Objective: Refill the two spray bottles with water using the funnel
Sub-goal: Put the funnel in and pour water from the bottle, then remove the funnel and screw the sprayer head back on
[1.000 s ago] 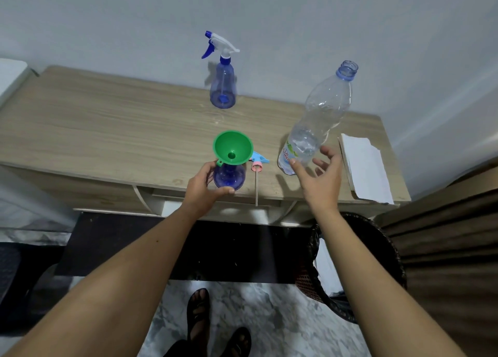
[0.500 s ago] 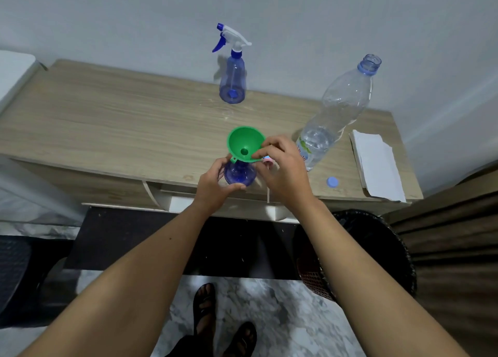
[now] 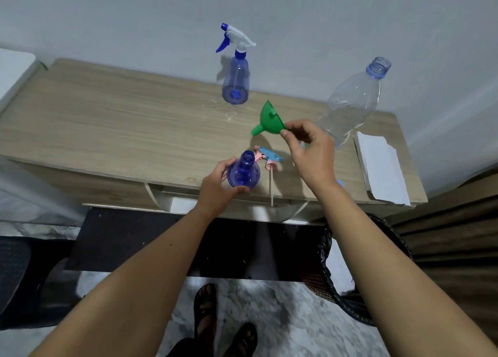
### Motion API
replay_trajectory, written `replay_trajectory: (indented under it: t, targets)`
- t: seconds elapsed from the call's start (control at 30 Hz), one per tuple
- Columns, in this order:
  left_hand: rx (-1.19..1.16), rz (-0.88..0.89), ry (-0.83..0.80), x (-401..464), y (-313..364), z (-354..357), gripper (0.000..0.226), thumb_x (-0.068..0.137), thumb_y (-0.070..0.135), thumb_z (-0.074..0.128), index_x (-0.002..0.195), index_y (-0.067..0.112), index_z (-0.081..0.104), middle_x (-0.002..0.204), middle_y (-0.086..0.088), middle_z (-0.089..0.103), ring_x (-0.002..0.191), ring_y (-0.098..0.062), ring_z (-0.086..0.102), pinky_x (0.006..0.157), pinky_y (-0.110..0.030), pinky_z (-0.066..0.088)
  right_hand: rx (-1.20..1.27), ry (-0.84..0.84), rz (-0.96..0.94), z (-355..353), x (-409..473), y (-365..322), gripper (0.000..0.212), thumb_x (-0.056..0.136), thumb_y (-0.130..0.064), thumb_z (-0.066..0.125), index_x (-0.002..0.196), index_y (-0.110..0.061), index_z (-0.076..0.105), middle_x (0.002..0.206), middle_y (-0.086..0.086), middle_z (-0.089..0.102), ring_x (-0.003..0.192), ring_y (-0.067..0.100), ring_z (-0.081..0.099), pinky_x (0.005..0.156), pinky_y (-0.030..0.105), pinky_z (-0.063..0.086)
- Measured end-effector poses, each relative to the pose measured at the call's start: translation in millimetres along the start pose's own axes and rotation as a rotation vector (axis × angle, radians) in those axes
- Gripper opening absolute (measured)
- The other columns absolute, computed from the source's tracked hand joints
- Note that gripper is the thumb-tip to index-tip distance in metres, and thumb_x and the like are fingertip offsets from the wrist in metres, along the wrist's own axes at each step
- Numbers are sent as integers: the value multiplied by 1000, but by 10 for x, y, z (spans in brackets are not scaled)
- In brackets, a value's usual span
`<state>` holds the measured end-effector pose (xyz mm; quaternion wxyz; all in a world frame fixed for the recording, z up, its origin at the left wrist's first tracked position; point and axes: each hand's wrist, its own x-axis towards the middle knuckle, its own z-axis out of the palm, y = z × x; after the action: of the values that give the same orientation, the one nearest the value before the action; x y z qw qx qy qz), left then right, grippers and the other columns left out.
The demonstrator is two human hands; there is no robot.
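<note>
The right hand (image 3: 310, 152) pinches the rim of the green funnel (image 3: 269, 119) between thumb and fingers and holds it in the air, tilted, with the spout pointing down and to the left. The left hand (image 3: 218, 187) has its fingers curled around the open spray bottle (image 3: 241, 172), which stands near the front edge of the table (image 3: 107, 130). This bottle has no head on it and the funnel is not in its neck.

I think the main risk is the place of this bottle: it is close to the edge, so a push from the hand could tip it off the table. Also the funnel may drip on the wood if it is wet; I cannot tell if it is.

The loose spray head (image 3: 269, 160) lies just beside the bottle, and its tube reaches over the table edge, so an arm could knock it down. The second spray bottle (image 3: 235, 87) stands at the back with its head on. The big water bottle (image 3: 350, 106), uncapped, stands behind the right hand. A folded paper (image 3: 382, 168) lies at the right.
</note>
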<state>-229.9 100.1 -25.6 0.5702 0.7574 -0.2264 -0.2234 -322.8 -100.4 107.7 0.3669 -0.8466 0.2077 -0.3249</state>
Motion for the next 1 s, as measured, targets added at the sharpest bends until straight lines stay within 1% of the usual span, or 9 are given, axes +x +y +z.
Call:
replay_trajectory:
  t: [0.07,0.17,0.3,0.4,0.5,0.57,0.7,0.77,1.0]
  targets:
    - [16,7,4,5,1,0,102,56,42,99,146,23,55,141,7,66,130,-8,62,113,-41,51,-12,9,54,73,51,74,8,92,-17,79,99,-14,78,90,-5,77,82,5,71,82,22,58]
    - [13,13,1,13,-24,13,98,61,31,101,146,23,54,143,7,65,132,-10,61,114,-42,50,-56,-14,118,236,139,223,5,91,-16,79,96,-15,77,91,-1,76,80,13,72,80,31,60]
    - [-18,10,9,13,-34,31,98,58,35,99,145,24,56,140,10,67,126,-7,65,110,-38,53,-122,-46,177,505,225,457,6,90,-19,78,96,-17,78,94,0,76,84,16,72,82,42,61]
    - [-38,11,3,14,-55,48,92,65,15,99,146,17,55,142,6,66,128,-10,64,112,-40,53,-153,-44,240,675,273,608,8,91,-17,78,99,-15,78,97,3,76,86,18,72,85,43,61]
    - [-52,25,5,34,-68,45,93,63,28,98,145,18,56,143,5,66,131,-11,63,112,-37,52,-183,-61,302,819,277,734,10,91,-16,77,100,-13,79,99,5,76,88,21,71,87,46,60]
    - [-67,10,1,45,-52,36,93,61,31,97,144,17,56,142,5,65,131,-11,63,111,-33,51,-200,-73,317,893,256,790,11,90,-16,77,100,-12,79,100,7,76,90,23,71,87,43,58]
    - [-111,-6,7,44,-99,70,89,65,0,96,142,12,53,138,5,64,125,3,62,106,-19,48,-203,-83,322,970,206,841,11,90,-13,75,100,-9,79,99,9,74,83,16,61,76,23,41]
    - [-130,-5,2,52,-108,75,89,64,3,96,142,14,54,138,5,65,126,1,63,106,-20,48,-204,-79,333,994,204,854,11,90,-13,75,100,-9,78,101,8,74,84,14,59,76,23,40]
    - [-105,4,-1,49,-113,53,91,66,7,97,146,10,53,143,0,64,132,-10,62,111,-26,49,-194,-73,329,985,120,831,21,90,-16,76,110,-8,74,106,9,70,94,24,66,87,43,55]
